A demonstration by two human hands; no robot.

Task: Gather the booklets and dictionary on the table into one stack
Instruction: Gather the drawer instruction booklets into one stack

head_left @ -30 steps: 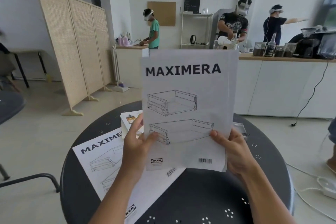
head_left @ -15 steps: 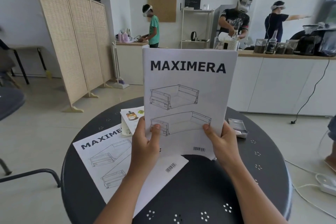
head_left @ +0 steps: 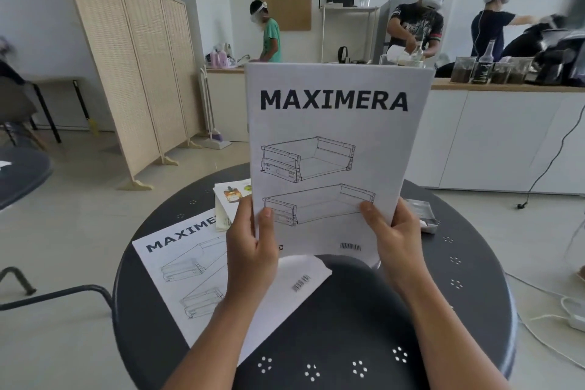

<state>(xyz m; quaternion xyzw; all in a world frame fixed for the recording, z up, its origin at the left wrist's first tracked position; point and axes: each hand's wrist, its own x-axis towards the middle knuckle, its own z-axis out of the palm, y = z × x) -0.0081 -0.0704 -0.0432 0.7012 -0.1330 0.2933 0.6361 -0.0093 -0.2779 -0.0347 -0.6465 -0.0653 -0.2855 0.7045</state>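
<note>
I hold a white MAXIMERA booklet upright above the round dark table. My left hand grips its lower left edge and my right hand its lower right edge. A second MAXIMERA booklet lies flat on the table's left side, partly under my left forearm. Behind it sits a thick white book with a colourful cover, the dictionary, mostly hidden by the raised booklet.
A small grey metal tray rests on the table's far right. A wicker folding screen stands at the left. Three people work at counters in the back. Cables and a power strip lie on the floor at right.
The held booklet has risen and turned more upright and square to me. Both hands slid up along its lower edges.
</note>
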